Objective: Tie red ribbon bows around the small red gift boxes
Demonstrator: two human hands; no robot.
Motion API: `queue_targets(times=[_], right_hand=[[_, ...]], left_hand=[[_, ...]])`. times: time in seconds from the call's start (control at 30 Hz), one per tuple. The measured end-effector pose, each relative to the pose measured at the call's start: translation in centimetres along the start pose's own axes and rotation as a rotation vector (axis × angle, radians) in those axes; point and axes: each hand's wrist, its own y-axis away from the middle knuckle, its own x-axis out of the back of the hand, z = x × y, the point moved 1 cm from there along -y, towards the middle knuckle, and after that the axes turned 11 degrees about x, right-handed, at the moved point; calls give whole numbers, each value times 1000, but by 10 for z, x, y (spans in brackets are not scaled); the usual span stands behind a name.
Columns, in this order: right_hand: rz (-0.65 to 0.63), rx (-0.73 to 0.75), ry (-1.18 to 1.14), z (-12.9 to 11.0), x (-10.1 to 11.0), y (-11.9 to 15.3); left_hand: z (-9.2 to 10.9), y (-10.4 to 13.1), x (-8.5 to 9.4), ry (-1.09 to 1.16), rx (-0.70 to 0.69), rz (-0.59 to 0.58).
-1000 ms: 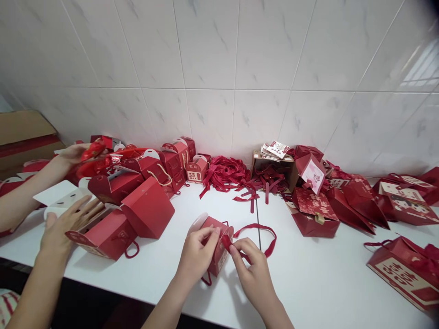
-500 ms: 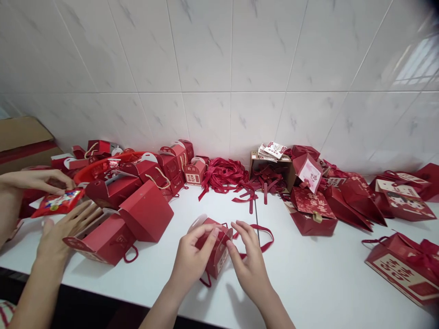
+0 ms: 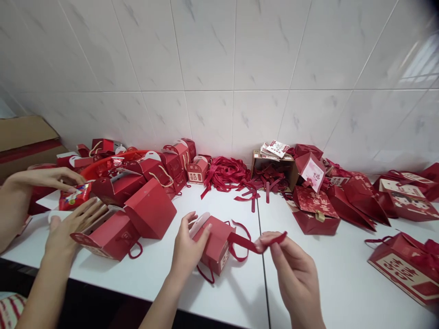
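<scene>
A small red box (image 3: 216, 240) with a rope handle stands on the white table in the lower middle. My left hand (image 3: 188, 249) is wrapped round its left side, with the thumb on the near face. To the right, my right hand (image 3: 291, 269) pinches a dark red ribbon (image 3: 244, 241) near its end, and the ribbon runs taut back to the box's upper edge. Another loop of ribbon curls just behind the box. The underside of the box is hidden.
At left, another person's hands (image 3: 77, 221) hold a red snack packet (image 3: 74, 196) beside open red boxes (image 3: 149, 208). Behind lie a ribbon pile (image 3: 228, 173) and a cardboard box (image 3: 293, 171) of ribbons. Red gift boxes (image 3: 404, 267) stand at right.
My right hand has moved right, away from the box, drawing the ribbon out with it. My left hand has shifted onto the box's left side. The other person's packet has moved right.
</scene>
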Motion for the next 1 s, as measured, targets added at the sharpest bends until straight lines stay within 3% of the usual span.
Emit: queue_targets(times=[0.17,0.37,0.47,0.57,0.63,0.77,0.87,1.0], right_hand=[[172,114,-34,-26,14,8],[244,196,-132,-41,39,9],[389,154,-201,-34,31,8],[427,40,-265,-11,5,4],[364,-90,-285,10,-17,0],[-8,-377,-248,48,-49,-11],[-206,-417,-98,60,-54,-18],[-323,-448,58,64,-50,-19]], left_hand=[[-3,2,-9,34,102,-48],[-2,5,-10,20,90,-58],[-1,9,-12,11,86,-50],[1,16,-17,-2,103,-63],[2,23,-20,-3,109,-82],[1,34,-23,137,106,-200],[-1,36,-19,318,165,-308],[-2,35,-11,435,236,-371]])
